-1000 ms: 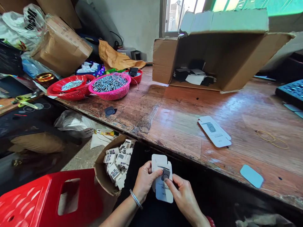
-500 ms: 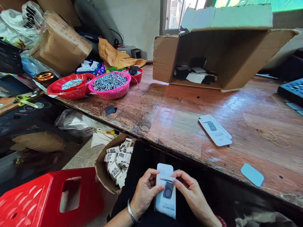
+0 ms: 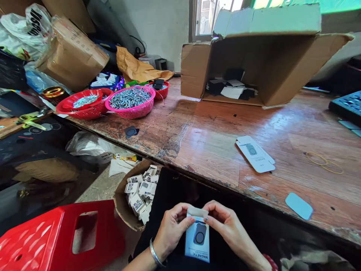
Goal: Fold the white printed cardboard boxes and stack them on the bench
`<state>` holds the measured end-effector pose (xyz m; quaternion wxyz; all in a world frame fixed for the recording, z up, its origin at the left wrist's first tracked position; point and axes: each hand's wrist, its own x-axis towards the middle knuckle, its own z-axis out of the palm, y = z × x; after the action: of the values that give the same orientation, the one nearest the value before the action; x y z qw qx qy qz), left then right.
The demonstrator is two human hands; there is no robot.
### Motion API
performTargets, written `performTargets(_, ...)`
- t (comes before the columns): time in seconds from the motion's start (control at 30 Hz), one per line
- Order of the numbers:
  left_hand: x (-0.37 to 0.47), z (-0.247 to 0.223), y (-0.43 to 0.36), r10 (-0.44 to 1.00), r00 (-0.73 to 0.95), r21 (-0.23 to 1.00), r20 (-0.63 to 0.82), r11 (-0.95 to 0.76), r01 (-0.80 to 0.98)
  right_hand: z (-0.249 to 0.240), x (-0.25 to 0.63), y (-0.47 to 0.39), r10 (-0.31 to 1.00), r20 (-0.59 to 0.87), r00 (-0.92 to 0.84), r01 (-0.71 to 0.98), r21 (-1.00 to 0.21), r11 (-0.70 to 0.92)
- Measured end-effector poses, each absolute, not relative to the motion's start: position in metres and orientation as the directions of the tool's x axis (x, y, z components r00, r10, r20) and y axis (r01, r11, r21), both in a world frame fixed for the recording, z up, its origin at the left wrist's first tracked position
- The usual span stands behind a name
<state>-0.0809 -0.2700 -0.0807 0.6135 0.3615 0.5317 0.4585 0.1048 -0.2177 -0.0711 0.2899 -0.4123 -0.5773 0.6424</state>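
Observation:
Low in front of my lap, a small white carton [image 3: 197,242] marked "MAGNETIC", with a dark device printed on it, is held between both hands. My left hand [image 3: 176,224] pinches its upper left edge with thumb and fingers. On the upper right edge, my right hand [image 3: 221,218] grips with its thumb in front. The carton's top flap is bent over between the fingertips, which partly cover it. On the table lies a flat carton [image 3: 255,154] with the same print, and nearer the edge a pale blue rounded card [image 3: 299,206].
A large open cardboard box [image 3: 194,71] stands at the back. Pink [image 3: 131,111] and red baskets [image 3: 93,113] of metal parts sit at left. Below the table edge, a carton bin [image 3: 121,205] holds small boxes beside a red stool [image 3: 104,233]. A rubber band [image 3: 324,162] lies at right.
The carton's top flap, upright before, is now folded over. Both hands have closed in on the upper edge, the fingers nearer each other.

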Motion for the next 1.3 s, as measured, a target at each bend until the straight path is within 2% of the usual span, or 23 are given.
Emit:
performTargets(0.13,-0.086,-0.077,-0.274,0.990,0.001,0.989,-0.142,0.142,0.041,-0.065,0.111,-0.221,0.843,-0.088,-0.530,0.135,-0.991,-0.018)
performTargets(0.27,-0.087,-0.065,-0.275,1.000,0.017,0.979,0.025,-0.028,0.202,-0.054,0.111,-0.224,0.813,-0.044,-0.580,0.204,-0.975,0.093)
performTargets(0.37,-0.086,-0.055,-0.272,0.999,0.028,0.964,0.030,-0.036,0.263,-0.044,0.107,-0.223,0.829,-0.070,-0.555,0.274,-0.956,0.102)
performTargets(0.47,-0.086,-0.046,-0.267,0.998,0.019,0.948,-0.053,0.045,0.316,-0.036,0.103,-0.221,0.850,-0.134,-0.510,0.341,-0.939,0.056)
performTargets(0.6,-0.090,-0.042,-0.261,0.974,0.012,0.942,-0.225,0.215,0.256,-0.030,0.100,-0.216,0.836,-0.273,-0.476,0.395,-0.916,-0.075)
performTargets(0.7,-0.092,-0.044,-0.261,0.970,0.022,0.951,-0.241,0.231,0.207,-0.030,0.100,-0.213,0.815,-0.315,-0.487,0.385,-0.915,-0.123)
performTargets(0.87,-0.096,-0.052,-0.271,0.991,0.101,0.980,-0.085,0.066,0.186,-0.036,0.104,-0.217,0.821,-0.270,-0.503,0.341,-0.935,-0.098)
performTargets(1.0,-0.098,-0.062,-0.277,0.998,0.069,0.974,0.004,-0.020,0.226,-0.042,0.107,-0.226,0.808,-0.218,-0.547,0.260,-0.962,-0.083)
performTargets(1.13,-0.098,-0.070,-0.281,0.998,0.054,0.976,0.022,-0.033,0.216,-0.048,0.111,-0.235,0.807,-0.134,-0.575,0.202,-0.979,-0.018)
performTargets(1.3,-0.093,-0.074,-0.286,0.989,0.141,0.982,-0.046,0.019,0.189,-0.057,0.111,-0.243,0.811,0.042,-0.584,0.238,-0.946,0.220)
